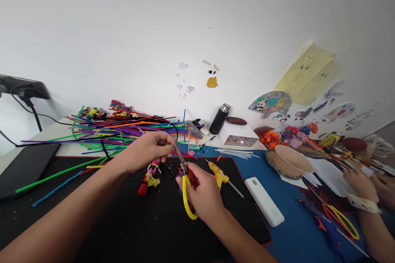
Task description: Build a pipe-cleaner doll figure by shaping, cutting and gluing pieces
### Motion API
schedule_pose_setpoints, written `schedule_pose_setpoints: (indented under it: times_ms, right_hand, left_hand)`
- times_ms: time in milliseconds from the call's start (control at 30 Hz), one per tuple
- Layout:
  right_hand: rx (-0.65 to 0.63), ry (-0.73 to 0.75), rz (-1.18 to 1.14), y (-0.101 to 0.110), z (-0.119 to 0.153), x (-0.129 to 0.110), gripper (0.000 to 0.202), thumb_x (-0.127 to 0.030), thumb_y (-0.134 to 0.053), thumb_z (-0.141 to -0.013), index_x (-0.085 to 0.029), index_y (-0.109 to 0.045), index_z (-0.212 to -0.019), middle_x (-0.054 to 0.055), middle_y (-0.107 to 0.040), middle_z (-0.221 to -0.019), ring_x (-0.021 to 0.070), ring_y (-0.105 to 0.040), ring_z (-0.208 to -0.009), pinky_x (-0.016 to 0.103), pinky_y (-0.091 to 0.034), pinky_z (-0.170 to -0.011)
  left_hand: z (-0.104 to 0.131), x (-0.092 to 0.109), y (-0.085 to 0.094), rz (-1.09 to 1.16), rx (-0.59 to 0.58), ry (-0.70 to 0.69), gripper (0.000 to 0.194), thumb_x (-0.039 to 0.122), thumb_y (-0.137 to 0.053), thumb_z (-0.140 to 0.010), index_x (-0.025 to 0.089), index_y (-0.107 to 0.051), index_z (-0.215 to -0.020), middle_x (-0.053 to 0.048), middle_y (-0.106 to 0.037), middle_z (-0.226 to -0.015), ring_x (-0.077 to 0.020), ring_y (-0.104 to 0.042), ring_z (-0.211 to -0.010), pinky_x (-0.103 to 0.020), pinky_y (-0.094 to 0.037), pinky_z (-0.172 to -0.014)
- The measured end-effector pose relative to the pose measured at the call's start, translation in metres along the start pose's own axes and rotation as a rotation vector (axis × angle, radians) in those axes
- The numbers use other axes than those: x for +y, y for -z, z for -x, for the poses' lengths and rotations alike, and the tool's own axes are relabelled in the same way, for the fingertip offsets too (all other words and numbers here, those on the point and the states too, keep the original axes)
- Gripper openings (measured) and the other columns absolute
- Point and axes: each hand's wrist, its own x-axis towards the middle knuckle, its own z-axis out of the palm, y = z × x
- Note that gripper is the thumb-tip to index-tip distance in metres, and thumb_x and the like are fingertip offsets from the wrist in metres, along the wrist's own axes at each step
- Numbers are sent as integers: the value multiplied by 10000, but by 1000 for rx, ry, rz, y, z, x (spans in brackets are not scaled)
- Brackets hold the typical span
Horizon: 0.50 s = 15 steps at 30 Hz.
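My left hand [151, 150] is closed in a pinch on a thin black pipe cleaner [177, 128], which curves up past the fingertips. In my right hand [205, 189] are scissors [185, 191] with yellow and red handles. Their blades point up and away, close beside my left fingertips and the black stem. Whether the blades touch the stem I cannot tell. Below my left hand, a small pink, yellow and red pipe-cleaner figure [151, 178] lies on the black mat [129, 226]. A purple piece [180, 170] is partly hidden behind the scissors.
Many coloured pipe cleaners [123, 129] spread across the back left. A yellow glue gun [218, 174], a white power bank [264, 201], a black flask [219, 119] and a white box [239, 134] stand or lie rightward. A co-worker's hand [361, 185] is at far right, near another pair of scissors [342, 220].
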Motion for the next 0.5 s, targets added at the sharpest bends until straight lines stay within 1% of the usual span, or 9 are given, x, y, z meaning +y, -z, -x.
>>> schedule_pose_setpoints:
  times_ms: [133, 267, 400, 500]
  right_hand:
    - [9, 5, 26, 1, -1, -2, 313, -411, -760, -911, -231, -809, -1163, 22, -742, -800, 185, -615, -665, 271, -522, -645]
    - [13, 4, 24, 0, -2, -3, 287, -402, -751, -909, -226, -811, -1128, 3, -689, -729, 167, -550, -613, 257, -477, -583]
    - [3, -24, -16, -6, -2, 4, 254, -345, -721, -916, -224, -806, -1123, -19, -623, -664, 153, -491, -570, 245, -437, -533]
    - [15, -43, -31, -11, -1, 11, 252, -310, -700, -913, -223, -802, -1127, -20, -613, -652, 153, -496, -563, 241, -427, -521]
  left_hand:
    - [0, 1, -1, 7, -2, 4, 320, 506, -767, -733, 202, -676, -770, 31, -624, -606, -158, -577, -539, -259, -455, -534]
    - [-1, 0, -3, 43, -1, 15, 314, 505, -769, -721, 208, -678, -771, 40, -610, -586, -158, -570, -524, -256, -447, -505]
    - [-3, -3, -3, 55, 14, 19, 297, 483, -785, -711, 214, -667, -751, 51, -591, -567, -146, -554, -514, -245, -415, -504]
    - [-4, -4, -5, 47, 16, 34, 296, 473, -799, -701, 212, -664, -729, 47, -593, -565, -141, -539, -502, -245, -392, -501]
